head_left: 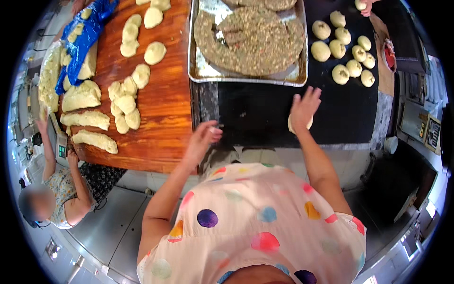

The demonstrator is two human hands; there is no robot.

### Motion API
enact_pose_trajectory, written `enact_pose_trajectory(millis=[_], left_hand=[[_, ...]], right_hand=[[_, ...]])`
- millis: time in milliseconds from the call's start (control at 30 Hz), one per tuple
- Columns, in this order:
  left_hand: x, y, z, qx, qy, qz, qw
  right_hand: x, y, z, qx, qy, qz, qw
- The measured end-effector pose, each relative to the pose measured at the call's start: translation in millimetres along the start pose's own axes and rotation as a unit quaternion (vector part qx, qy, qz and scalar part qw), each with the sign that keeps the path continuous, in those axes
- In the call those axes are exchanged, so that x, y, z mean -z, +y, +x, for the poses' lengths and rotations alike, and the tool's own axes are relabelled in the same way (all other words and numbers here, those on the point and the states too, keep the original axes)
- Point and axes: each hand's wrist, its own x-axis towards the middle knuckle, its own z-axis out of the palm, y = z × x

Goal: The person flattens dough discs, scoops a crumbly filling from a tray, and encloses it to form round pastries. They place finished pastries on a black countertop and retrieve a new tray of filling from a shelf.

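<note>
My right hand (306, 106) lies flat on a piece of dough (309, 124) on the black worktop, fingers stretched out and palm covering most of it. At the seam between the wooden table and the black top hovers my left hand (203, 138), fingers loosely bent and apart, a pale speck at the fingertips. In front of both hands a metal tray (250, 81) holds a large mass of brownish chopped filling (265, 42). Several round filled buns (337, 48) sit to the right of the tray.
On the wooden table (165, 113) at left lie several dough balls (125, 104) and long dough strips (94, 141), beside a blue plastic sheet (87, 40). A co-worker (71, 194) stands at the left by a scale (62, 150). Another person's hand (366, 7) holds a bun at the far right.
</note>
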Motion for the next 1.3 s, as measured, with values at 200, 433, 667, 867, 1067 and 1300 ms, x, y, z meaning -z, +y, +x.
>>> enact_pose_trajectory(millis=[200,433,667,867,1067,1300], left_hand=[[-1.1,9.3,2.5,-0.035,0.05,-0.032,0.998],[16.9,11.0,-14.1,-0.022,-0.026,-0.031,0.999],[7.8,23.2,4.1,0.017,0.024,-0.048,0.998],[-1.1,35.1,11.5,0.0,0.015,-0.042,0.999],[-34.8,44.1,27.8,-0.012,-0.022,-0.054,0.998],[-79.1,28.6,59.8,0.026,-0.136,-0.053,0.989]], right_hand=[[-6.1,-32.1,-1.0,0.018,0.014,-0.091,0.996],[-5.0,16.3,-29.0,-0.05,0.043,-0.003,0.998],[-4.4,41.7,-34.5,-0.074,-0.022,0.042,0.996],[15.8,56.5,-34.3,-0.098,-0.033,0.157,0.982],[17.7,91.5,-23.6,-0.285,-0.185,0.478,0.81],[73.5,69.0,-7.2,0.017,-0.268,0.162,0.95]])
